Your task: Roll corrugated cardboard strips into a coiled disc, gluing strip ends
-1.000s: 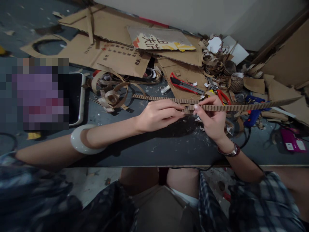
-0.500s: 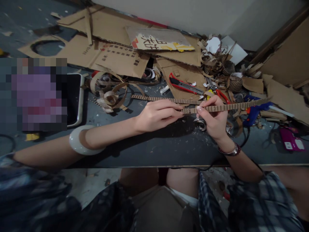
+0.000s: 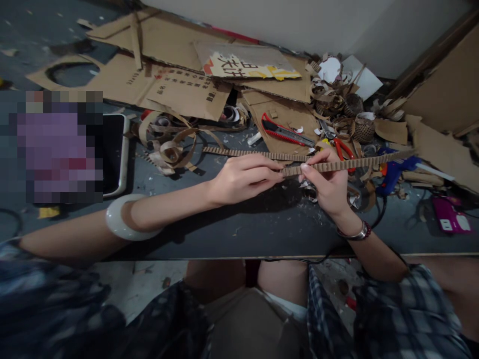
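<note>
A narrow corrugated cardboard strip point(image 3: 359, 163) stretches between my hands and out to the right, its ridged face toward me. My left hand point(image 3: 247, 178) pinches its left end between fingertips and thumb. Just right of that, my right hand point(image 3: 329, 182) grips the same strip between thumb and fingers. Behind my hands a second ridged cardboard strip point(image 3: 254, 154) lies on the dark table; its right end goes out of sight behind my right hand. A red and black utility knife point(image 3: 286, 132) rests beyond it on flat cardboard.
Cardboard sheets point(image 3: 187, 89) cover the back. Curled paper strips point(image 3: 175, 147) and a phone point(image 3: 116, 154) lie left. Red-handled pliers point(image 3: 342, 149), a blue glue gun point(image 3: 392, 174) and a magenta box point(image 3: 451, 217) are right. Scraps are heaped at the back right.
My right hand has shifted slightly left along the strip, closer to my left hand. My left hand keeps its pinch in nearly the same spot.
</note>
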`<state>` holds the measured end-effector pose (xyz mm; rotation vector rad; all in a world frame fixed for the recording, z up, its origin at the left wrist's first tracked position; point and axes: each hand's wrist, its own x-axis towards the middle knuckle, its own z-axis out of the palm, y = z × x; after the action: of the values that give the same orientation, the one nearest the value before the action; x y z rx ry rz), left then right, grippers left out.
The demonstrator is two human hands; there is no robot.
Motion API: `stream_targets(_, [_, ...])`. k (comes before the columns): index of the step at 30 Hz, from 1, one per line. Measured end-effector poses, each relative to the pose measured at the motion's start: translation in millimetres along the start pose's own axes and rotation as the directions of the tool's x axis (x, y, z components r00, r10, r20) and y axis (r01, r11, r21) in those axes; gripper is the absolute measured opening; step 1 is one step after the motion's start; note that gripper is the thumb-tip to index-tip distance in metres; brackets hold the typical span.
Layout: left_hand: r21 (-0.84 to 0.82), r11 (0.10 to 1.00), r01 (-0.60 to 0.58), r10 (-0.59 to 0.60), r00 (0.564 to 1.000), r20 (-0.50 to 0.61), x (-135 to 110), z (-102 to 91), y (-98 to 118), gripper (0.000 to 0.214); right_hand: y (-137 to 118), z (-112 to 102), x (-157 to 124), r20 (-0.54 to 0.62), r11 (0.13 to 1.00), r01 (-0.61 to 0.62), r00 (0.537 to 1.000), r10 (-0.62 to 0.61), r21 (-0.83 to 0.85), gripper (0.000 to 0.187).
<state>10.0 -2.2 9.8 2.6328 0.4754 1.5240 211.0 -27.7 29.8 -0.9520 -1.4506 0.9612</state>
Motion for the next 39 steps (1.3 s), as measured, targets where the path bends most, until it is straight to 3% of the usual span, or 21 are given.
stream_targets(7, [0.030,0.998,0.049,-0.049,0.999,0.024,1.6,-0.5,2.3,0.006,-0.5,1.5,-0.9,0.009,0.999,-0.025,1.000,0.025,-0.034,0.019])
stream_targets(12, [0.012,1.000,0.019,-0.019,1.000,-0.007,1.5,0.2,1.4,0.003,2.3,0.9,-0.8,0.004,0.999,-0.020,1.000,0.020,-0.035,0.018])
stream_targets(20, [0.001,0.999,0.052,-0.052,0.998,0.029,1.7,-1.1,2.2,0.005,-0.3,0.3,0.0,-0.007,0.989,-0.030,1.000,0.029,-0.147,0.021])
stream_targets(24, [0.008,1.000,0.030,-0.030,1.000,0.000,2.1,-0.4,1.2,0.002,-0.1,-0.2,-0.2,0.019,0.994,-0.044,0.999,0.046,-0.101,0.019])
stream_targets(29, [0.019,0.998,0.058,-0.058,0.998,0.014,2.7,-0.4,2.0,0.003,6.1,-3.7,-0.7,0.133,0.998,-0.055,0.990,0.049,0.042,0.019])
stream_targets(39, [0.013,0.997,0.082,-0.082,0.996,0.045,2.1,-1.4,2.6,0.008,-2.4,-4.0,0.7,0.097,0.995,-0.062,0.993,0.070,-0.077,0.017])
